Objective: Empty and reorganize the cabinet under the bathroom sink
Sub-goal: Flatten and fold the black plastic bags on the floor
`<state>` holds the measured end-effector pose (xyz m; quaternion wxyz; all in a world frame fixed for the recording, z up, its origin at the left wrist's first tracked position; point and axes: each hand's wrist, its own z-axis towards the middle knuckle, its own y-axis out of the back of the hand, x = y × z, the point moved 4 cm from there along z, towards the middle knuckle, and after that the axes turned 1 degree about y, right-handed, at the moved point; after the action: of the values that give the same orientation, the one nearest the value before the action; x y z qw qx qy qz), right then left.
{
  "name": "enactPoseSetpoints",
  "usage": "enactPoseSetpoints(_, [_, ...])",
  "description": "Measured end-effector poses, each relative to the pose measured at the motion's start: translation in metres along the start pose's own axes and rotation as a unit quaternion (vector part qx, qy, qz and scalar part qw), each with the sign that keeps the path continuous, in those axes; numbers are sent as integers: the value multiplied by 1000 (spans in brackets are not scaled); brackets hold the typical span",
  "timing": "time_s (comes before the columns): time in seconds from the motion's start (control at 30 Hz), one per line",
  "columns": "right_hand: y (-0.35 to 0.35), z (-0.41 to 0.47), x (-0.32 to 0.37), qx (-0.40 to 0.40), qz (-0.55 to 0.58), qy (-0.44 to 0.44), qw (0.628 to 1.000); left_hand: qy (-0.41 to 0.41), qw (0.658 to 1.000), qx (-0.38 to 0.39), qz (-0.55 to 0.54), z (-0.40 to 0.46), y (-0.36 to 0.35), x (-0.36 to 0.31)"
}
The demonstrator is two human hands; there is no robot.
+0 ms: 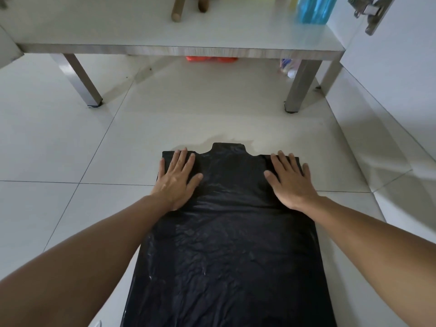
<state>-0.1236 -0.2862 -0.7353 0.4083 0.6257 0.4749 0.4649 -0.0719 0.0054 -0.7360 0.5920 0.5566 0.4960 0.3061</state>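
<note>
A black plastic bag [228,244] lies flat on the white tiled floor, its handle end pointing away from me. My left hand [178,177] presses flat on the bag's far left handle strip, fingers straight and spread. My right hand [289,179] presses flat on the far right handle strip in the same way. Neither hand holds anything. The bag's surface is wrinkled and reaches to the bottom edge of the view.
The cabinet's raised base shelf [179,47] stands ahead on metal legs [80,81]. On it are two wooden handles [178,8] and a blue bottle [315,9]. Orange items [211,59] lie beneath. An open cabinet door with a hinge [368,10] is at right.
</note>
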Motion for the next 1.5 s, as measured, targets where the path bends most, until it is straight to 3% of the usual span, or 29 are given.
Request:
enactPoseSetpoints(0.1, [16,1,-13,-5,22,-12,1000,11,998,-33,-47,1,14,1])
enactPoseSetpoints(0.23, [41,12,-28,76,77,-13,994,56,996,52,-42,22,35,13])
enactPoseSetpoints(0.4, [54,27,-24,88,32,-9,996,73,989,127,29,45,43,29])
enactPoseSetpoints(0.5, [54,35,-20,82,-1,-22,996,59,989,129,41,51,44,26])
enactPoseSetpoints(0.7, [59,40,-20,88,40,-59,994,67,975,104,186,56,58,16])
enactPoseSetpoints(0.8, [61,35,-26,36,96,-70,992,91,983,90,129,51,60,19])
enactPoseSetpoints(0.9, [56,27,-38,16,204,-120,971,138,988,59,-19,41,60,29])
enactPoseSetpoints(1.1, [48,14,-43,59,258,-154,952,260,946,50,-187,22,46,52])
enactPoseSetpoints(1.37, [33,16,-46,148,276,-170,935,253,910,95,-315,15,53,47])
enactPoseSetpoints(1.5, [26,15,-48,154,261,-179,936,234,921,111,-291,6,57,38])
